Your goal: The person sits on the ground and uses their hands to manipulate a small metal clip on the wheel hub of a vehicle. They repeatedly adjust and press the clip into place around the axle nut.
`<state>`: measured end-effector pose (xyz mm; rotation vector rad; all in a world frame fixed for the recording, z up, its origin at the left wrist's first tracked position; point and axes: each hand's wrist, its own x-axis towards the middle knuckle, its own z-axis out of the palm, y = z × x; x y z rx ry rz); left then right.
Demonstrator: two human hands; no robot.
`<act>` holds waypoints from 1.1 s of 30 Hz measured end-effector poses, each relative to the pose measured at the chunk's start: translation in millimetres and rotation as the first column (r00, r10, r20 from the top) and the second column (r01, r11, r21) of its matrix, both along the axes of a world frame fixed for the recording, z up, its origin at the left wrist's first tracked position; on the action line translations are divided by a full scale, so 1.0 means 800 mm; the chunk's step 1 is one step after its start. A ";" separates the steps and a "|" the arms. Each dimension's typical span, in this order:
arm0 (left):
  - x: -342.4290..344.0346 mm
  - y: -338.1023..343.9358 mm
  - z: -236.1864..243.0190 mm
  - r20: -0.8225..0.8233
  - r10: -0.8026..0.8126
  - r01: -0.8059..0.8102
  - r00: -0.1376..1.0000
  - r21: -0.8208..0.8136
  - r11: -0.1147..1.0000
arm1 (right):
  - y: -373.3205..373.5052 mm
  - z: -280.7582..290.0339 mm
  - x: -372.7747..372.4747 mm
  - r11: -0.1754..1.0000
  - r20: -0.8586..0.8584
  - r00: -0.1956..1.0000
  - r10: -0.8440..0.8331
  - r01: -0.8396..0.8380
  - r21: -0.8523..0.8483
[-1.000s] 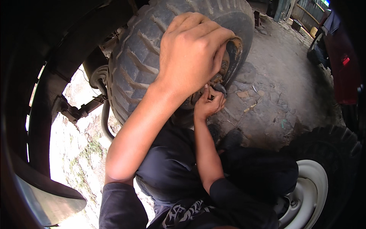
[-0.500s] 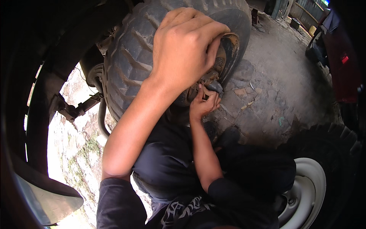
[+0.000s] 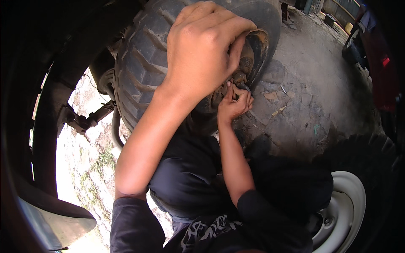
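Observation:
In front of me stands a big wheel with a chunky lugged tyre (image 3: 141, 63) and a rusty inner rim (image 3: 262, 39). My left hand (image 3: 202, 46) reaches up across the tyre, its fingers curled at the rim's edge and their tips hidden. Lower down, my right hand (image 3: 236, 103) is closed by the hub, thumb up and fingers bent in. It grips at a small dark part beside the greasy brown hub fittings (image 3: 239, 76). The fingers cover most of that part, so its kind does not show.
A dark vehicle body (image 3: 46, 97) arches over the left side, with a metal linkage (image 3: 90, 120) beneath it. At the lower right is another wheel with a white rim (image 3: 352, 198). Scraps lie on the dusty floor (image 3: 303, 80). A red machine part (image 3: 382, 67) stands far right.
My right hand has shifted slightly up and right, and its fingers now cover more of the dark part by the hub. The left hand stays at the rim. The view has tilted slightly.

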<state>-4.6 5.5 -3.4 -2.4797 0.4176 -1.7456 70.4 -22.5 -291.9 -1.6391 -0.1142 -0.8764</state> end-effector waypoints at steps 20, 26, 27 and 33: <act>0.004 0.001 -0.004 -0.029 -0.034 0.033 0.999 -0.044 0.998 | -0.020 0.005 -0.012 0.993 -0.071 0.996 0.048 -0.056 -0.109; -0.001 -0.001 0.004 -0.058 -0.065 0.064 0.996 -0.016 0.998 | -0.076 -0.077 -0.048 0.934 -0.112 0.931 0.347 -0.331 0.137; 0.001 -0.003 -0.001 -0.077 -0.093 0.092 0.993 -0.026 0.995 | -0.082 -0.082 -0.036 0.902 -0.091 0.913 0.398 -0.372 0.217; -0.004 -0.005 0.000 -0.296 -0.167 0.163 0.941 -0.037 0.986 | -0.121 0.017 -0.005 0.639 -0.057 0.749 0.660 -0.519 0.568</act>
